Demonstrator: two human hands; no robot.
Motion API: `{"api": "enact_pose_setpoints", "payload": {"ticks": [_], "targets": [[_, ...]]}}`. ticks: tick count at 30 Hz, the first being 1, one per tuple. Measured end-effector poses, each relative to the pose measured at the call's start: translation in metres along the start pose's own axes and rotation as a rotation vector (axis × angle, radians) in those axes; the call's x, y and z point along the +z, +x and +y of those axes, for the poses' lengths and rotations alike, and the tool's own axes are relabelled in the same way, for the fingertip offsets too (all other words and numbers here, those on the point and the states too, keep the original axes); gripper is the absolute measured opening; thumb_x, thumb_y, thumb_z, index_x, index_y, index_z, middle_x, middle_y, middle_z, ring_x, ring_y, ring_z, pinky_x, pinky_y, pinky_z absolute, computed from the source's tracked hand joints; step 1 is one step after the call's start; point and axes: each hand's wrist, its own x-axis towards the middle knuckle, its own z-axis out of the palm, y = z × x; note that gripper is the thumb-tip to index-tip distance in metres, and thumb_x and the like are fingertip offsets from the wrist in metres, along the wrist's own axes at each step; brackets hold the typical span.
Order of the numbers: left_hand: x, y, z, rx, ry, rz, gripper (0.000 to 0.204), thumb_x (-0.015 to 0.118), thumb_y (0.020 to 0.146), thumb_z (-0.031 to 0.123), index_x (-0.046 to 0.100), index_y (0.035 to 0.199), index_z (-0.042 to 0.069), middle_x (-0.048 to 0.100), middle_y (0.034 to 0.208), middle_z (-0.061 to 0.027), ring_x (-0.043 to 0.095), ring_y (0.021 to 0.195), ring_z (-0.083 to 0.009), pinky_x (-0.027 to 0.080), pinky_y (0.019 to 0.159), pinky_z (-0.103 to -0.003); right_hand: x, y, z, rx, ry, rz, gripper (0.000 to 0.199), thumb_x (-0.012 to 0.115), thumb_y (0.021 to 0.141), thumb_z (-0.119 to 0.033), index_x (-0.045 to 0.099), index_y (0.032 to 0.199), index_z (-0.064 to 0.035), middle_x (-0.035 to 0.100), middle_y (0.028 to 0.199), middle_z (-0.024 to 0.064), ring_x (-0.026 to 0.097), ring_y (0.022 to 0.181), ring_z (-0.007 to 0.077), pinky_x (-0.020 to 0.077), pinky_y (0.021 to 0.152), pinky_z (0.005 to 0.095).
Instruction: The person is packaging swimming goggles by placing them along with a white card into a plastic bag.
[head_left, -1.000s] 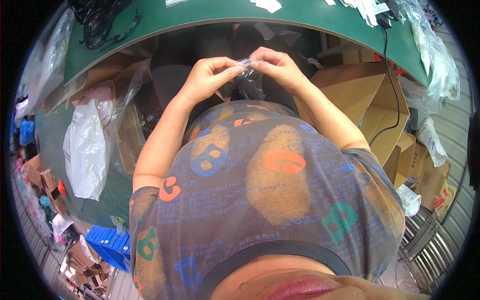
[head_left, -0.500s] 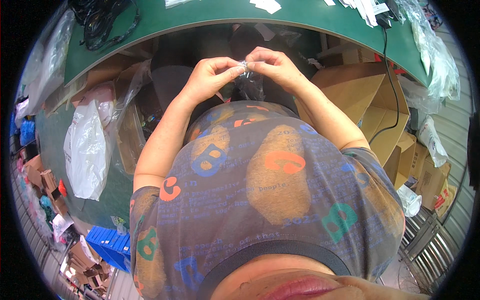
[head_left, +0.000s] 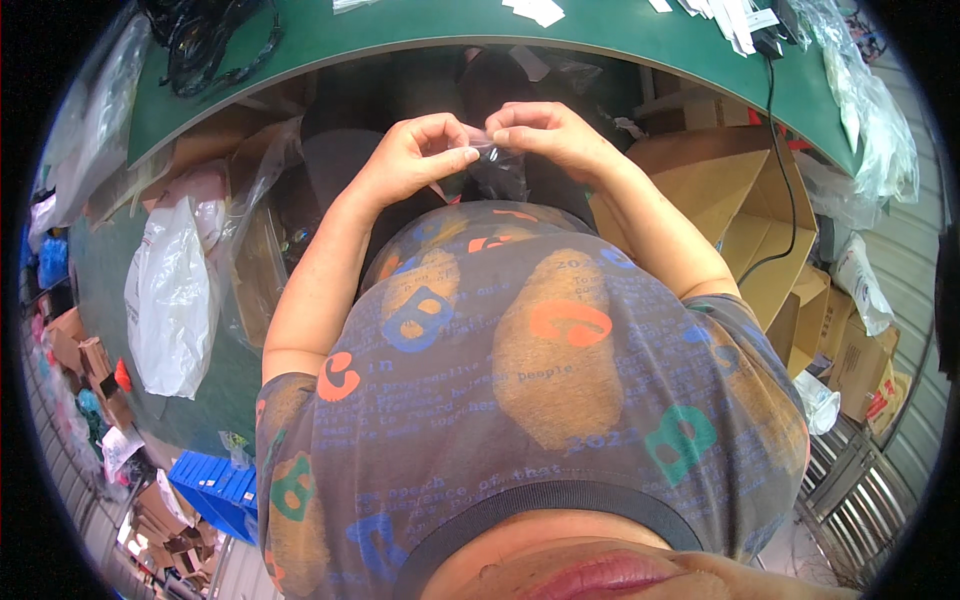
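Note:
Between my hands, just below the table's near edge, hangs a small clear plastic bag [head_left: 500, 176]. Thumb and fingers of my left hand [head_left: 420, 155] pinch the left end of its top edge. At the right end, my right hand [head_left: 553, 137] grips the same edge between thumb and forefinger. The top edge is stretched across the small gap between the fingertips. The bag's lower part drops toward my lap, and what it contains, if anything, is too dark to make out.
A green table [head_left: 400, 28] curves across the top, bearing black cables [head_left: 205, 45] and white paper slips [head_left: 725, 18]. An open cardboard box [head_left: 690, 180] stands at the right, with a black cord [head_left: 793, 190] hanging past it. White plastic bags [head_left: 172, 310] lie left; a blue crate [head_left: 218, 492] is lower left.
My fingertips have moved slightly apart along the bag's top edge, which is now stretched between them. The left hand has shifted a little left; the bag still hangs in place.

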Motion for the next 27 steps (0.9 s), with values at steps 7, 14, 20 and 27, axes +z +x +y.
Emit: {"api": "enact_pose_setpoints", "payload": {"ticks": [7,14,20,27], "targets": [[0.003,0.002,0.0,0.021,-0.025,0.025,0.015,0.075,0.091,0.011,0.061,0.092,0.008,0.067,0.097,0.0022,0.06,0.087,-0.0046,0.05,0.077,-0.023,-0.005,0.003,-0.005,-0.001,-0.237,-0.04,0.021,0.072,0.094,-0.024,0.073,0.1,-0.0041,0.064,0.095,-0.0022,0.059,0.093,0.0091,0.0469,0.086,0.0269],[0.015,0.006,0.004,0.039,-0.047,0.127,0.055,0.083,0.084,0.01,0.049,0.127,0.008,0.07,0.109,-0.0082,0.066,0.102,-0.0135,0.054,0.094,-0.031,-0.009,0.003,0.002,-0.083,-0.305,0.012,0.019,0.07,0.095,-0.023,0.072,0.102,-0.0045,0.063,0.095,-0.0032,0.058,0.093,0.0066,0.0467,0.083,0.0251],[0.022,0.006,0.006,0.061,0.079,0.174,0.071,0.084,0.082,0.01,0.043,0.14,0.009,0.07,0.11,-0.0104,0.066,0.105,-0.0159,0.054,0.095,-0.031,-0.009,0.004,0.001,-0.133,-0.406,0.004,0.021,0.069,0.095,-0.023,0.072,0.103,-0.0032,0.061,0.096,-0.0016,0.058,0.094,0.0087,0.046,0.084,0.0261],[0.024,0.006,0.006,0.077,0.069,0.184,0.077,0.084,0.081,0.009,0.038,0.143,0.009,0.068,0.114,-0.0113,0.067,0.106,-0.0174,0.055,0.095,-0.032,-0.004,0.008,-0.01,-0.107,-0.489,-0.011,0.022,0.068,0.095,-0.023,0.073,0.102,-0.0025,0.059,0.093,-0.0004,0.059,0.091,0.0099,0.0468,0.081,0.0273]]}}
